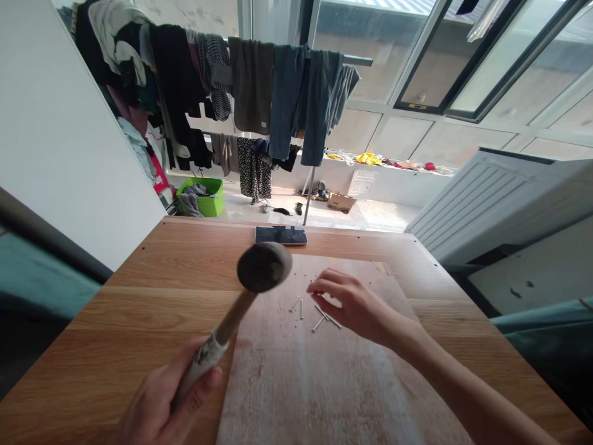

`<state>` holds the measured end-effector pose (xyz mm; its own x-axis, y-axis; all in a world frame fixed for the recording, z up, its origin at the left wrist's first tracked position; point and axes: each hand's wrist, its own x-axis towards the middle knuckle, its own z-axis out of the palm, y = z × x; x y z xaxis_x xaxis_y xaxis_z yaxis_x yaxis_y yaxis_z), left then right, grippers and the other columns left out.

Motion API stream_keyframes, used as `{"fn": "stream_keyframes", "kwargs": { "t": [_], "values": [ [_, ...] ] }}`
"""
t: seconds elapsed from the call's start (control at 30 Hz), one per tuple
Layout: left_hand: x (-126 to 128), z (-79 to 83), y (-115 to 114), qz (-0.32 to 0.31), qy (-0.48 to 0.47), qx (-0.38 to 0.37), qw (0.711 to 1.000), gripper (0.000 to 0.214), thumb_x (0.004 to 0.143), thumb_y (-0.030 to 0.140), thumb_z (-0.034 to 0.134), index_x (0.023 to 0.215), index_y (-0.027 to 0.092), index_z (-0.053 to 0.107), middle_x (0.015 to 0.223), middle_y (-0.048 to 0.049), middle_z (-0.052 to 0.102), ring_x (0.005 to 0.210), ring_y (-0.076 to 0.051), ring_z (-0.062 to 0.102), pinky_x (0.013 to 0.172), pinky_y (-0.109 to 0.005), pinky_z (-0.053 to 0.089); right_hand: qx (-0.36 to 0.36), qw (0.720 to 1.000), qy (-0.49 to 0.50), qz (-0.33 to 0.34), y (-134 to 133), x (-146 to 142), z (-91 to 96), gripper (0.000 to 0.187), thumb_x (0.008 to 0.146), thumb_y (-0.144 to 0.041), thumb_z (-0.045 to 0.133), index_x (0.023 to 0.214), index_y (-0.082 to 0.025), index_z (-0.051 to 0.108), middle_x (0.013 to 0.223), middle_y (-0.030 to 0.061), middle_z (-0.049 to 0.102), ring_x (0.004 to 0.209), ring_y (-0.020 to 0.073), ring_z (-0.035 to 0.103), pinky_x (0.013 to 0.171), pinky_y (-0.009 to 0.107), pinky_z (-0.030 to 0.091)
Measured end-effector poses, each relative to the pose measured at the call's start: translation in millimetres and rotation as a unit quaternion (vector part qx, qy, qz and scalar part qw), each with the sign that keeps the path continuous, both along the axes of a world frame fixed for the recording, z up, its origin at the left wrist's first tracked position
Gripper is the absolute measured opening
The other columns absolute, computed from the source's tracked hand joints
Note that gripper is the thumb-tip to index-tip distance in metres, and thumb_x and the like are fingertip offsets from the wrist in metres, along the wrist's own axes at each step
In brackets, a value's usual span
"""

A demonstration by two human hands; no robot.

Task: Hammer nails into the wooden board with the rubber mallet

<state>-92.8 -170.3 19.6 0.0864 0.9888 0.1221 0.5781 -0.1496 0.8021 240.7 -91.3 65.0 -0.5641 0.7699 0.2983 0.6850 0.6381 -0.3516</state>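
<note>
Your left hand [162, 402] has its grip clenched round the lower, pale-wrapped end of the mallet [236, 314]. The round wooden shaft slants up and right to a dark, matt, barrel-shaped head, held above the board [324, 383].

Your right hand [354, 303] hovers over the nails [319, 320], fingers bent loosely. Whether its grip pinches one, you cannot tell. The nails are thin, bright metal pins, scattered flat on the board.

The board is a worn, whitish-grained wooden panel. It lies on the smooth, oak-toned tabletop [139, 309].

A flat, glossy phone [280, 235] rests at the far edge.
</note>
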Motion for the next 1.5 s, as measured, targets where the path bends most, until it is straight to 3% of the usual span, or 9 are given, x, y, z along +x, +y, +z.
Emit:
{"fn": "stream_keyframes", "kwargs": {
  "t": [0.1, 0.2, 0.37, 0.5, 0.73, 1.07, 1.27, 1.43, 1.5],
  "values": [
    [-17.2, -2.5, 12.2, 0.046, 0.019, -0.026, 0.998, 0.048, 0.091, 0.069, 0.056, 0.101, 0.025, 0.073, 0.072, 0.0019, 0.076, 0.069, -0.021, 0.075, 0.057, -0.02, 0.057, -0.029, 0.986, -0.14, 0.082, 14.3, -32.8, -2.9, 0.02, 0.09, -0.002, 0.06, 0.098, -0.017, 0.07, 0.095, 0.0092, 0.072, 0.09, 0.0221, 0.065, 0.075, 0.032, 0.054],
    [-24.2, -11.9, 20.6, 0.058, 0.026, -0.021, 0.998, 0.045, 0.09, 0.066, 0.058, 0.101, 0.025, 0.074, 0.082, 0.0012, 0.081, 0.079, -0.023, 0.078, 0.067, -0.019, 0.059, -0.029, 0.976, -0.203, 0.075, 22.3, -55.8, -7.3, 0.023, 0.081, 0.005, 0.061, 0.086, -0.016, 0.068, 0.08, 0.0079, 0.07, 0.075, 0.0208, 0.062, 0.069, 0.033, 0.05],
    [-31.6, -29.1, 23.6, -0.005, 0.035, -0.006, 0.999, 0.04, 0.091, 0.062, 0.058, 0.098, 0.026, 0.075, 0.076, 0.0024, 0.079, 0.075, -0.022, 0.079, 0.061, -0.018, 0.059, -0.075, 0.995, -0.049, 0.047, 40.3, -55.7, -18.9, 0.024, 0.069, 0.004, 0.066, 0.074, -0.019, 0.063, 0.071, 0.0008, 0.065, 0.06, 0.0131, 0.055, 0.059, 0.025, 0.043],
    [-33.0, -32.9, 23.6, -0.018, 0.046, -0.015, 0.999, 0.038, 0.091, 0.06, 0.059, 0.099, 0.026, 0.075, 0.072, 0.0036, 0.077, 0.069, -0.02, 0.077, 0.06, -0.018, 0.058, -0.052, 0.996, 0.065, -0.042, 58.7, -41.3, -34.3, 0.018, 0.081, -0.003, 0.058, 0.088, -0.019, 0.063, 0.086, 0.0028, 0.068, 0.072, 0.0139, 0.063, 0.067, 0.025, 0.051],
    [-19.8, -21.9, 29.4, -0.04, 0.036, -0.023, 0.998, 0.039, 0.091, 0.06, 0.058, 0.093, 0.025, 0.075, 0.069, 0.0031, 0.076, 0.061, -0.018, 0.074, 0.057, -0.018, 0.057, -0.035, 0.984, 0.162, -0.07, 68.0, -46.6, -62.2, 0.013, 0.084, -0.008, 0.059, 0.087, -0.02, 0.064, 0.088, 0.0028, 0.071, 0.075, 0.015, 0.065, 0.073, 0.027, 0.053],
    [-17.5, -11.5, 38.5, -0.055, 0.044, -0.042, 0.997, 0.04, 0.092, 0.06, 0.059, 0.096, 0.024, 0.075, 0.065, 0.0051, 0.071, 0.055, -0.014, 0.066, 0.054, -0.016, 0.053, -0.034, 0.984, 0.16, -0.067, 71.6, -45.3, -68.0, 0.017, 0.082, -0.004, 0.06, 0.084, -0.021, 0.064, 0.088, 0.0031, 0.071, 0.079, 0.0173, 0.065, 0.076, 0.028, 0.049],
    [-8.4, 1.7, 51.6, -0.067, 0.047, -0.043, 0.996, 0.04, 0.094, 0.058, 0.058, 0.106, 0.024, 0.077, 0.086, 0.0022, 0.079, 0.077, -0.019, 0.075, 0.068, -0.017, 0.057, -0.051, 0.98, 0.166, -0.097, 68.6, -43.4, -69.9, 0.035, 0.083, -0.005, 0.067, 0.114, -0.021, 0.061, 0.092, 0.0026, 0.076, 0.093, 0.0209, 0.069, 0.091, 0.036, 0.051],
    [4.9, 11.1, 63.2, -0.112, 0.073, -0.072, 0.988, 0.042, 0.096, 0.058, 0.054, 0.104, 0.025, 0.077, 0.082, 0.0029, 0.079, 0.074, -0.02, 0.076, 0.064, -0.018, 0.057, -0.059, 0.981, 0.15, -0.11, 67.6, -30.6, -65.3, 0.059, 0.082, -0.013, 0.076, 0.134, -0.02, 0.05, 0.106, 0.0068, 0.075, 0.108, 0.0254, 0.068, 0.097, 0.042, 0.05],
    [7.4, 12.4, 65.1, -0.119, 0.082, -0.086, 0.986, 0.043, 0.096, 0.059, 0.053, 0.105, 0.025, 0.077, 0.087, 0.0023, 0.081, 0.08, -0.021, 0.077, 0.066, -0.019, 0.057, -0.061, 0.983, 0.133, -0.112, 65.5, -17.7, -56.9, 0.05, 0.084, -0.015, 0.074, 0.13, -0.021, 0.054, 0.114, 0.0086, 0.073, 0.109, 0.0247, 0.067, 0.096, 0.041, 0.05]
  ]
}}
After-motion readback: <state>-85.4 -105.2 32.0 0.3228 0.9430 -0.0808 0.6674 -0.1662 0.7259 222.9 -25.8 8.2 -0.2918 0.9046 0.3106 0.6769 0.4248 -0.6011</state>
